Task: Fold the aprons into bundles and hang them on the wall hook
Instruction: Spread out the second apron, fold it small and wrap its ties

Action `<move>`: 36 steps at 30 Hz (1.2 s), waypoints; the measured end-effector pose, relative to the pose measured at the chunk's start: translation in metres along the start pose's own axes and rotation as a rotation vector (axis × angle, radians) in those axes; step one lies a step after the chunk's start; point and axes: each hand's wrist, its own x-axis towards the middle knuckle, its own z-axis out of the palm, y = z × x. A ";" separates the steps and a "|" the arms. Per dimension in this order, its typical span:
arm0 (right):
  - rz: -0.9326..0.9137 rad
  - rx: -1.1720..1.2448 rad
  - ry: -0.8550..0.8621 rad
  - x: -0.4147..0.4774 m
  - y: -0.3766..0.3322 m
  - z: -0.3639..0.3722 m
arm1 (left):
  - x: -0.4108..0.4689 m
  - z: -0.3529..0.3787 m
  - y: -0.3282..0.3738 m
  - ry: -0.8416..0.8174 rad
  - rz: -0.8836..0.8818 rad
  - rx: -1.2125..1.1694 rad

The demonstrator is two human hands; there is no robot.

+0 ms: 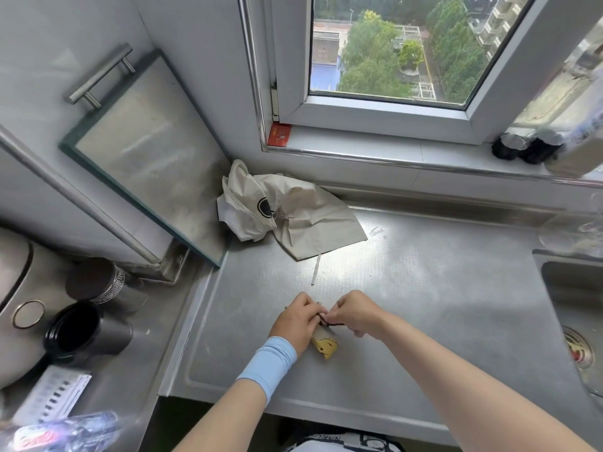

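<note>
1. With the left hand [298,321], fingers curled, gripping the upper end of a rolled yellow apron bundle [325,346] low on the steel counter [440,288]; pale blue wristband [269,363] on that wrist.
2. Just right of it, with the right hand [354,313], pinching a dark cord [331,324] stretched across the bundle between both hands.
3. At far left, beside the counter: a black open-mouthed jar [73,334] and a jar with a dark lid [94,278].
4. Behind those, leaning on the wall: a glass-edged board [146,151].
5. In the back corner, well apart from the hands: a second apron [293,213], beige, crumpled, not folded, one strap [316,270] trailing toward the front.
6. On the window sill above: a red card [279,134]; further right, dark-capped bottles [522,145].
7. At the right edge: a sink [567,288] with its drain.
</note>
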 end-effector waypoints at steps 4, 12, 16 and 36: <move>-0.093 -0.060 -0.087 -0.007 -0.005 -0.005 | 0.002 -0.007 0.001 -0.046 -0.049 -0.066; -0.101 0.021 -0.196 -0.015 -0.007 -0.012 | 0.011 -0.022 -0.003 -0.211 -0.087 -0.166; -0.049 0.153 -0.178 -0.011 -0.008 -0.005 | -0.002 -0.016 -0.004 -0.115 -0.093 -0.345; -0.252 -0.288 0.043 -0.001 -0.043 -0.036 | -0.022 -0.009 0.002 0.153 -0.508 -1.133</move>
